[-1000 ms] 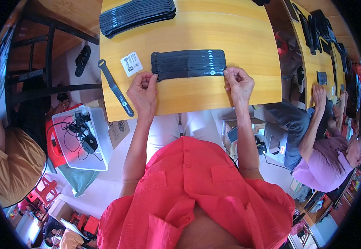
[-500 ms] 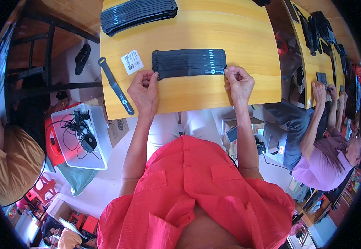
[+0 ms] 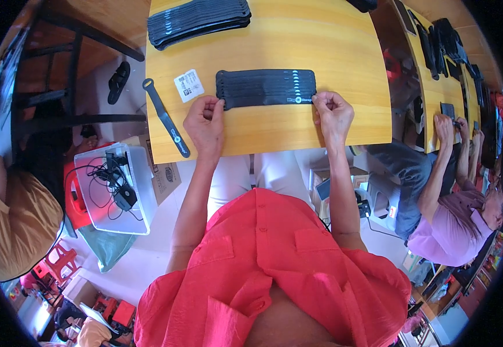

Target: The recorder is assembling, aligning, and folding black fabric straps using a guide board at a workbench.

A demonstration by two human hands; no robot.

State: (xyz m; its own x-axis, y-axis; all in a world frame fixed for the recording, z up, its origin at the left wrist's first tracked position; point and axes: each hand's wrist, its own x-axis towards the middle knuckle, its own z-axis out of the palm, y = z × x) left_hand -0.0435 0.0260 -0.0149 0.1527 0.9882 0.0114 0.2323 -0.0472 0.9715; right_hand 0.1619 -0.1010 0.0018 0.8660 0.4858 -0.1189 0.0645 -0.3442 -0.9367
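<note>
Several black hook-and-loop straps (image 3: 257, 87) lie overlapped in a neat row on the yellow wooden table (image 3: 297, 124), their white printing lined up toward the right. At the near strap's left end, my left hand (image 3: 206, 124) pinches the tip between thumb and fingers. My right hand (image 3: 333, 115) grips the same strap's right end, fingers curled. A single loose strap (image 3: 166, 118) with a looped end lies slantwise left of my left hand. Between it and the row is a white printed label (image 3: 189, 85).
A thick stack of straps (image 3: 199, 23) sits at the table's far left. On the floor at left stand a clear plastic bin (image 3: 138, 196) with cables and a black sandal (image 3: 119, 82). A person in a purple shirt (image 3: 451, 228) works at another table on the right.
The table and its contents appear shifted slightly right at the left side. Both hands keep their hold on the near strap's ends, with the left hand slightly farther right in view.
</note>
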